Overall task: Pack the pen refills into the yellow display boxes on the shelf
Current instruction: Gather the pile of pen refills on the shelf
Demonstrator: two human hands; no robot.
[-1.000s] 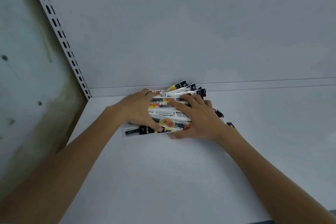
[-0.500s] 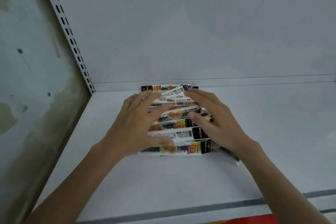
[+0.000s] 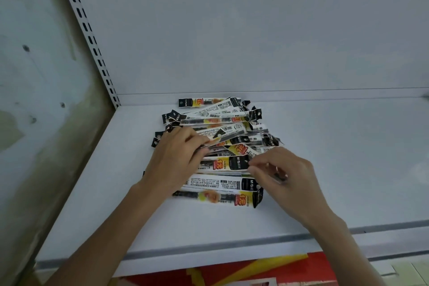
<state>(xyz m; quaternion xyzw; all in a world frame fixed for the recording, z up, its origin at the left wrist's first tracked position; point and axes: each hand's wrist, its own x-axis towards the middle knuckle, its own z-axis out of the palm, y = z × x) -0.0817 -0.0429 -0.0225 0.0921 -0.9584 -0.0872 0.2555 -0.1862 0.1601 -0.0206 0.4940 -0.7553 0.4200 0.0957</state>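
Refill packets (image 3: 218, 146) are piled near the shelf's (image 3: 348, 158) back-left corner, long axes running left-right. Left hand (image 3: 176, 158) rests loosely on them, right hand (image 3: 281, 172) pinches one packet's end (no yellow boxes visible).

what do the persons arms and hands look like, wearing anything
Both arms are bare from the bottom edge of the picture to the fingers: no sleeves, gloves, watch or bracelet show. The left hand and right hand show no rings that can be made out, and the nails look short and plain.
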